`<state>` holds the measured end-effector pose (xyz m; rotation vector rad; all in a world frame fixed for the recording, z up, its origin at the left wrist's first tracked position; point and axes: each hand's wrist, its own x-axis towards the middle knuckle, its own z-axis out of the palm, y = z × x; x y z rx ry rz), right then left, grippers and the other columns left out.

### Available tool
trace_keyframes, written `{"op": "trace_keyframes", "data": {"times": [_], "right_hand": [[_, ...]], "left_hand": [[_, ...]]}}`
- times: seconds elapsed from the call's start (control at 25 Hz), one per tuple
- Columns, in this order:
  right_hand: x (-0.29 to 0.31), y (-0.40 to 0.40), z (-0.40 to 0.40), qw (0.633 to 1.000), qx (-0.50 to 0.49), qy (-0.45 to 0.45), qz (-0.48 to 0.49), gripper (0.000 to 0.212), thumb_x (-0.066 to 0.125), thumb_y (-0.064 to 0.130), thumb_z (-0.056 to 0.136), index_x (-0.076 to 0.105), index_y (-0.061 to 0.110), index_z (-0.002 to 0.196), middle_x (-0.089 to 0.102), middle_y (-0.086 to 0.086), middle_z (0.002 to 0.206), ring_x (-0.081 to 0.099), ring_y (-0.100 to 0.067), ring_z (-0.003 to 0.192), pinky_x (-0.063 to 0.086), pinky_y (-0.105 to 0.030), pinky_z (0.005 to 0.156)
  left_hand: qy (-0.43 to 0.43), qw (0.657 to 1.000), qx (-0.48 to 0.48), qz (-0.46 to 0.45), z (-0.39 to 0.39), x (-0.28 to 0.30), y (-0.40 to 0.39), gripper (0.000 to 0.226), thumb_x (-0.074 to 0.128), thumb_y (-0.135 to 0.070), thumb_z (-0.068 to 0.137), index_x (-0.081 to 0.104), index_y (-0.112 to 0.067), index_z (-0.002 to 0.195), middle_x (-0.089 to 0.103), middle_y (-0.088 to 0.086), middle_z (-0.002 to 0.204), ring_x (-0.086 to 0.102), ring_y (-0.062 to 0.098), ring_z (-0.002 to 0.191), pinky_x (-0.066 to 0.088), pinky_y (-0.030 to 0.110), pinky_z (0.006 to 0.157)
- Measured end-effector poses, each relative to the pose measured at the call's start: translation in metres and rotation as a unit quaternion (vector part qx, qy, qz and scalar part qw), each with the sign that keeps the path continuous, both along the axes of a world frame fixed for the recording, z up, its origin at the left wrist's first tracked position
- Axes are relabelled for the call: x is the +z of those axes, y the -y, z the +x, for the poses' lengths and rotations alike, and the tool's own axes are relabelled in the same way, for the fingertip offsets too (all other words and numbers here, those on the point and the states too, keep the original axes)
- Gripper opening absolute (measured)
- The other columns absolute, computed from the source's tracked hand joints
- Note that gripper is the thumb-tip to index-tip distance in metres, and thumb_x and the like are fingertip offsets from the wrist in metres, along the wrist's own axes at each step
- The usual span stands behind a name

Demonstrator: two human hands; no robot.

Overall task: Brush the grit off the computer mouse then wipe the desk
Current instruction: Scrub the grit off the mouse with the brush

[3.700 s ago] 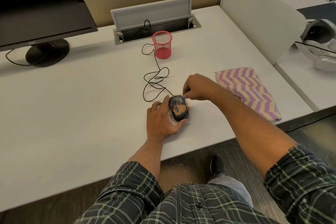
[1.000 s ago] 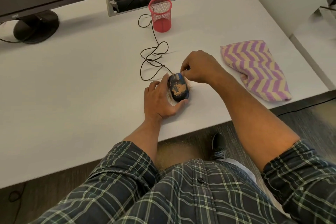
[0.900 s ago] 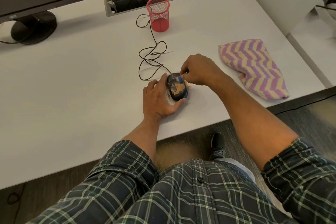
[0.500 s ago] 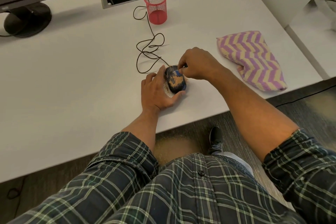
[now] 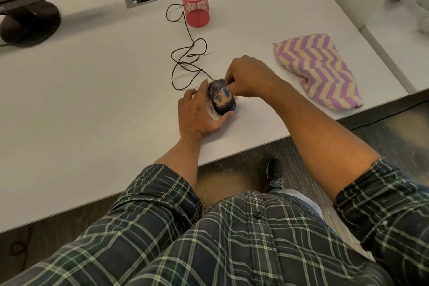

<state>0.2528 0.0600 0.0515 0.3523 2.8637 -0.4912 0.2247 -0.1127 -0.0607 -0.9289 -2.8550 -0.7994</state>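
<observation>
From the head camera, the likeliest trouble was tan grit spreading wider across the white desk or falling off its near edge, should the brushing sweep too hard. The dark oval computer mouse lay between both hands: the left hand cupped and held its left side, the right hand pinched a small blue brush against its top
</observation>
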Motion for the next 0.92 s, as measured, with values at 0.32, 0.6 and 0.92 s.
{"op": "trace_keyframes", "data": {"times": [0.32,0.6,0.92], "right_hand": [[0.002,-0.001,0.001,1.0,0.003,-0.026,0.014,0.021,0.067,0.022,0.079,0.079,0.022,0.096,0.075,0.0,0.092,0.065,-0.021,0.079,0.046,-0.027,0.064],[0.004,-0.004,-0.001,0.997,0.008,-0.074,0.013,0.021,0.066,0.029,0.087,0.078,0.026,0.103,0.073,0.004,0.104,0.064,-0.019,0.092,0.042,-0.029,0.069],[0.001,0.0,0.002,0.999,0.032,-0.013,0.005,0.022,0.068,0.018,0.082,0.079,0.022,0.099,0.075,0.001,0.097,0.064,-0.018,0.081,0.042,-0.025,0.062]], "left_hand": [[-0.01,1.0,-0.001,0.003,0.0,-0.001,0.0,0.107,0.061,-0.086,0.065,0.045,-0.018,0.146,0.066,0.002,0.125,0.054,0.029,0.118,0.043,0.042,0.096],[-0.01,1.0,-0.002,0.002,0.0,-0.001,0.001,0.107,0.061,-0.087,0.065,0.044,-0.019,0.146,0.065,0.001,0.126,0.054,0.029,0.118,0.043,0.042,0.094],[-0.001,1.0,-0.005,0.001,-0.001,0.0,0.001,0.108,0.062,-0.085,0.066,0.044,-0.018,0.148,0.064,0.002,0.13,0.053,0.028,0.121,0.042,0.042,0.098]]}}
